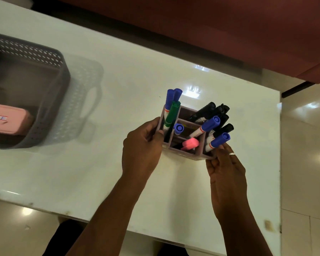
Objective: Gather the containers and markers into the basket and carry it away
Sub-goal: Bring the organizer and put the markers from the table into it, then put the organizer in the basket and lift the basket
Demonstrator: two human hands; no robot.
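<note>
A mauve marker holder (185, 154) with several compartments stands on the white table (100, 163), right of centre. Blue, green, black and pink markers (210, 124) stick up out of it. My left hand (142, 146) grips its left side, thumb over the rim. My right hand (225, 169) grips its right corner; a ring shows on one finger. At the far left stands a grey perforated basket (63, 85) with a pink lidded container (7, 120) lying inside it.
The table's right edge runs near x 1575, with shiny tiled floor (307, 163) beyond it. A dark red surface (229, 24) lies past the far edge. Bare tabletop separates the basket from the holder.
</note>
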